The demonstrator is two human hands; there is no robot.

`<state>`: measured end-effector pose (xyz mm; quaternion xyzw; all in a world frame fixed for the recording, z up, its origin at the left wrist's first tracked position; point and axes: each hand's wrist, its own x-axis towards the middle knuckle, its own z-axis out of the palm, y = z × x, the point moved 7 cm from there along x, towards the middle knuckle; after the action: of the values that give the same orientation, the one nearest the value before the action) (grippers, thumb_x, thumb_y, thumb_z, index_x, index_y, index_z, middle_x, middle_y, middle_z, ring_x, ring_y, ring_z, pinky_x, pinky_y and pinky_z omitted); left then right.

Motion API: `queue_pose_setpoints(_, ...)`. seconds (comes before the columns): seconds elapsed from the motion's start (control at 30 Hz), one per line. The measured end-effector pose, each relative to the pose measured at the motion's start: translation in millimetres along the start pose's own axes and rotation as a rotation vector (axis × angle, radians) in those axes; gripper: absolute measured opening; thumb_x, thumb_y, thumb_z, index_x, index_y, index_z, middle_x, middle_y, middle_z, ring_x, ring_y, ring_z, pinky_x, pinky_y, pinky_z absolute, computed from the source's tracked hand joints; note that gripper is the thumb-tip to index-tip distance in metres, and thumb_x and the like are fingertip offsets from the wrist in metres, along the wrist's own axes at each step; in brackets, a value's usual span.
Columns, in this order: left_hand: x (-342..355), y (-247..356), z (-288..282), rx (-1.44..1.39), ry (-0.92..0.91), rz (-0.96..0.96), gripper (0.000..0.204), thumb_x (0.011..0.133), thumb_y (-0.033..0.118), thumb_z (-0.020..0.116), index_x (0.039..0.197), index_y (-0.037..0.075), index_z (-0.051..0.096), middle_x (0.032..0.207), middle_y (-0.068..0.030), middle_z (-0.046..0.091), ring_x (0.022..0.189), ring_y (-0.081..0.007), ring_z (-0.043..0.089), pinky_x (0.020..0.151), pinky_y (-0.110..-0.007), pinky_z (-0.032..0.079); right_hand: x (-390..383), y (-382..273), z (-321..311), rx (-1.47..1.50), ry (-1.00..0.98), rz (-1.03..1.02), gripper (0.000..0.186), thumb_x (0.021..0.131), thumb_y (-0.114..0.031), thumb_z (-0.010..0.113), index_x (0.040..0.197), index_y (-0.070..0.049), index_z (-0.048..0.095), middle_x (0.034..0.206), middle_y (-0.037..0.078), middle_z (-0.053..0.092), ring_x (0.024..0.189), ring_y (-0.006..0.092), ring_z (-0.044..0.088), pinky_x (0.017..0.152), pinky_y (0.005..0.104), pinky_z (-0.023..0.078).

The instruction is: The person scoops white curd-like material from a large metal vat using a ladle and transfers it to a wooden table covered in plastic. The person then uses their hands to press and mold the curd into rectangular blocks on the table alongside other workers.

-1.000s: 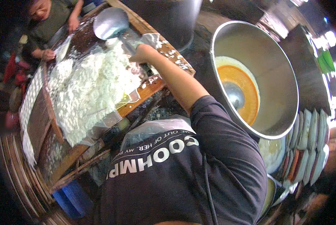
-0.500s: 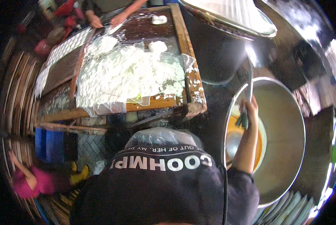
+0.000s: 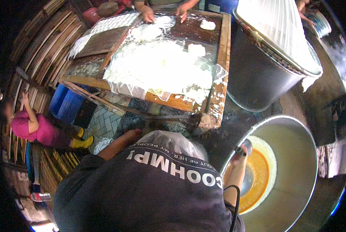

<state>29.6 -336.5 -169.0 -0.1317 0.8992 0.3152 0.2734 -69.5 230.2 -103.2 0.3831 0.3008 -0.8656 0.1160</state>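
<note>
Floor (image 3: 103, 124): wet grey paving of small tiles, visible below the wooden-framed desk (image 3: 219, 83). Left side: stacked wooden slat racks (image 3: 41, 50) curve along the edge, with blue plastic drums (image 3: 66, 106) standing just beside the desk. Lighting is dim, brightest over the desk.

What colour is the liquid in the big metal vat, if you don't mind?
The liquid is orange-yellow with a pale foamy edge, seen in the head view.

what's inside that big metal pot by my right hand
The big metal pot holds orange-yellow liquid with a pale foamy rim. The right hand dips a ladle into it; the pot's bottom is hidden under the liquid.
</note>
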Motion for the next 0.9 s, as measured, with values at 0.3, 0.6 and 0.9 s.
queue_pose_setpoints(0.3, 7.3, -6.4, 6.9, 0.232, 0.063, 0.163, 0.027, 0.073, 0.018, 0.056, 0.099, 0.01, 0.053, 0.089, -0.01, 0.057, 0.082, -0.0214, 0.054, 0.072, -0.033, 0.042, 20.6, -16.4, -34.1, -0.427, 0.034, 0.117, 0.032, 0.071, -0.042, 0.048, 0.084, -0.013, 0.054, 0.07, 0.005, 0.056, 0.056, 0.0194, 0.051, 0.052, 0.034, 0.043)
queue_pose_setpoints(0.6, -39.0, -0.5, -190.1, -0.493, 0.814, 0.17, 0.02, 0.082, 0.021, 0.048, 0.092, 0.005, 0.055, 0.073, -0.0025, 0.056, 0.06, -0.0113, 0.052, 0.058, -0.025, 0.043, -62.2, -139.1, 95.1, -1.523, 0.35, -1.213, 0.031, 0.075, -0.019, 0.053, 0.102, -0.003, 0.051, 0.069, 0.005, 0.055, 0.057, 0.0158, 0.051, 0.054, 0.029, 0.043)
queue_pose_setpoints(0.9, -16.2, 66.4, -388.4, -0.283, 1.111, 0.267, 0.015, 0.077, 0.02, 0.054, 0.087, 0.008, 0.057, 0.081, -0.0072, 0.059, 0.071, -0.0218, 0.058, 0.061, -0.03, 0.044, -90.2, 62.0, 425.0, -1.419, -0.363, -1.158, 0.027, 0.076, -0.012, 0.054, 0.101, -0.001, 0.053, 0.066, 0.006, 0.055, 0.059, 0.0081, 0.048, 0.054, 0.022, 0.04)
